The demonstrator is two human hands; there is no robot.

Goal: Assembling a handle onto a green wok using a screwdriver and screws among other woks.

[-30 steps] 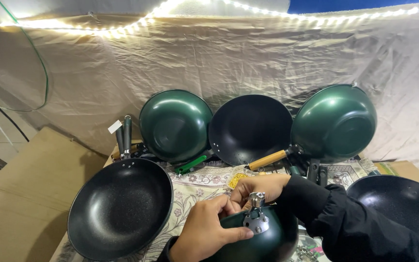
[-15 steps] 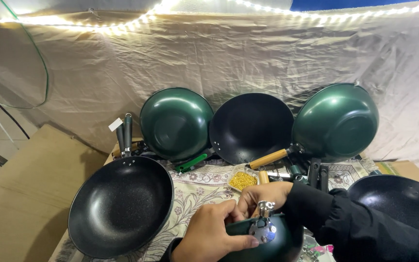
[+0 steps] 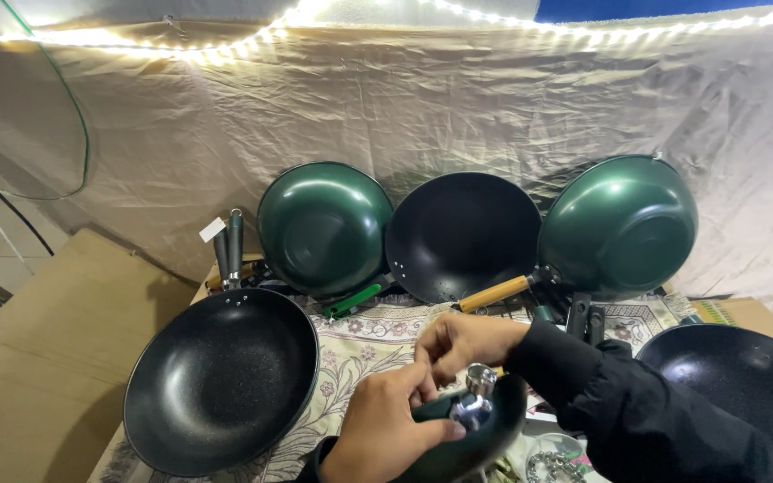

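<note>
From the head camera, looking down: the person's left hand (image 3: 385, 427) is gripping the rim of a small dark green pan (image 3: 471, 438) held low near the front edge of the bench (image 3: 364, 335), fingers curled closed around it. The right hand (image 3: 462, 344), coming out of a black sleeve (image 3: 615, 407), is bending over the same pan, its fingers pinched together just above a shiny metal knob (image 3: 476, 394) that is standing up from the pan; whether the fingertips are actually touching the knob, I cannot tell.

A large black speckled frying pan (image 3: 221, 380) is lying on the bench to the left of the hands, its dark handle (image 3: 230, 249) pointing away with a white tag beside it. Another black pan (image 3: 744, 385) is sitting at the right edge. Behind, three woks are leaning against a beige cloth backdrop (image 3: 404, 116): a green wok (image 3: 324, 228) on the left, a black wok (image 3: 462, 234) in the middle with a wooden handle (image 3: 492, 293), and a second green wok (image 3: 619, 224) on the right. A string of lights (image 3: 252, 36) is glowing along the top
</note>
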